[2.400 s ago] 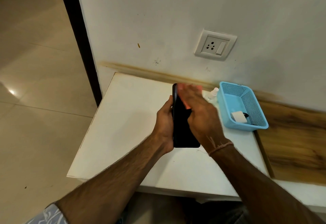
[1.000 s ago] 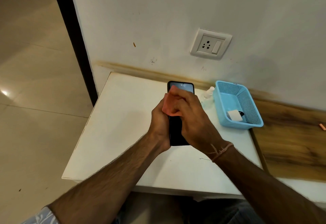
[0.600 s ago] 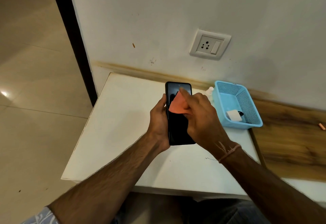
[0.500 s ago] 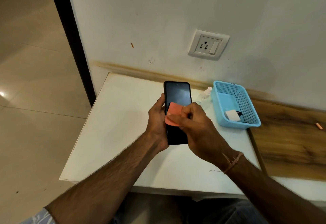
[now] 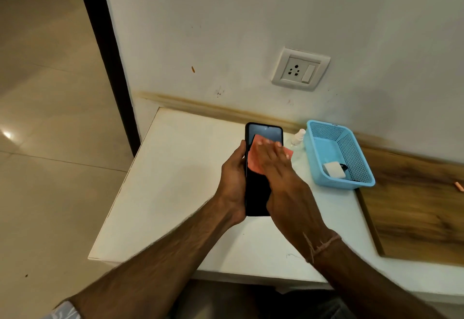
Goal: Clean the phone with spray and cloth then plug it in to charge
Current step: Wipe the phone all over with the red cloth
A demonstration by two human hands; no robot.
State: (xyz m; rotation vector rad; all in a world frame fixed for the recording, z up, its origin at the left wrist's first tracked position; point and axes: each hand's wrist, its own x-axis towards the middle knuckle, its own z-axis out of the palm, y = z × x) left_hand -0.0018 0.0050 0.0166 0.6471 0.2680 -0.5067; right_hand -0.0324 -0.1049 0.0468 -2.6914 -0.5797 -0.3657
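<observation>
My left hand (image 5: 233,180) grips a black phone (image 5: 256,193) by its left edge, screen facing me, above the white table (image 5: 175,188). My right hand (image 5: 278,168) lies flat with straight fingers on a small pink cloth (image 5: 254,159), pressing it against the upper half of the screen. A small clear spray bottle (image 5: 298,138) with a white cap stands on the table just right of the phone, partly hidden by the cloth and my fingers. A white charger adapter (image 5: 334,169) lies in the blue basket (image 5: 356,148). The wall socket (image 5: 300,69) with its switch sits above the table.
A wooden board (image 5: 414,205) adjoins the table on the right, with a small orange object (image 5: 459,186) on it. A dark door frame (image 5: 105,50) and tiled floor (image 5: 50,118) lie to the left. The white wall backs the table.
My right hand has moved the pink cloth up the screen and its fingers have flattened from a pinch to straight. The left hand keeps the same grip on the phone.
</observation>
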